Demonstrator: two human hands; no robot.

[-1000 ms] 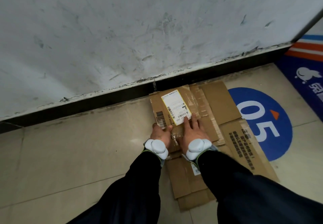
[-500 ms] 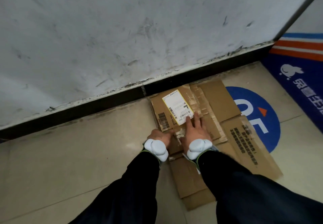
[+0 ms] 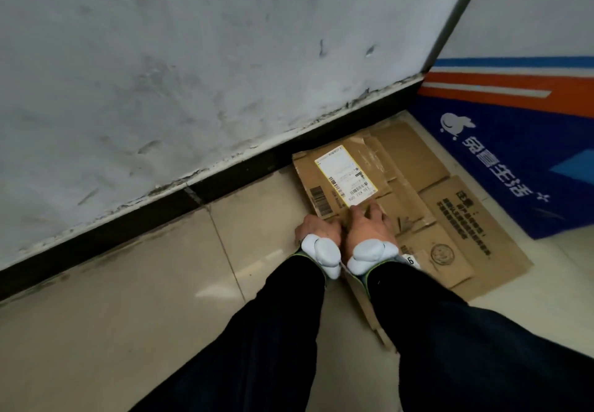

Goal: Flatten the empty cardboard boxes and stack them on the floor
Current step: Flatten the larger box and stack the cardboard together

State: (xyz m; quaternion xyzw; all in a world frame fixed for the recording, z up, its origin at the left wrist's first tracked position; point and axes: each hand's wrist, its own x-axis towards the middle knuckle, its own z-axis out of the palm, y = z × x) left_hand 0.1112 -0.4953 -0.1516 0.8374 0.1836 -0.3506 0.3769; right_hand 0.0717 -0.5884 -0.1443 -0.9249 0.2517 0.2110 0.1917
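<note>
A flattened cardboard box [image 3: 363, 154] with a white shipping label [image 3: 344, 172] lies on top of a pile of flattened cardboard [image 3: 466, 231] on the tiled floor, right against the wall's black skirting. My left hand [image 3: 318, 230] rests on the top box's near left edge with its fingers curled over that edge. My right hand [image 3: 369, 225] presses flat on the box just below the label, fingers spread. Both wrists carry white pads above dark sleeves.
A scuffed white wall [image 3: 193, 74] with a black skirting board [image 3: 225, 180] runs diagonally behind the pile. A blue floor mat [image 3: 514, 154] with a white rabbit logo and orange stripes lies to the right. Beige floor tiles [image 3: 128, 299] stretch to the left.
The view has swung left and closer, so the pile now sits further right. My hands have drawn nearer together on the top box; the blue 05 floor mark is out of sight.
</note>
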